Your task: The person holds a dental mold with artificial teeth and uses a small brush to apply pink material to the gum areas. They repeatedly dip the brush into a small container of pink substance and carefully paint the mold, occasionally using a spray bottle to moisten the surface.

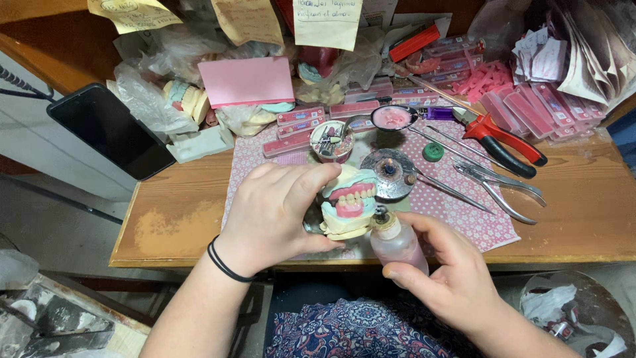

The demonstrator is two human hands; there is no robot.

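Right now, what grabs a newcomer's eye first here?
The plaster jaw model with pink gums and teeth, held at the table's near edge in the left hand. Just right of it, the right hand grips a small bottle of pink liquid whose tip is at the model. Behind, red-handled pliers lie on the patterned mat.

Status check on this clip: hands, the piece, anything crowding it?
Left hand grips denture model. Right hand holds small pink bottle beside it. Pliers and metal dish close behind.

Bare forearms, no sleeves; a black band [225,265] circles the left wrist at lower centre-left; patterned dark floral garment [351,331] at bottom centre.
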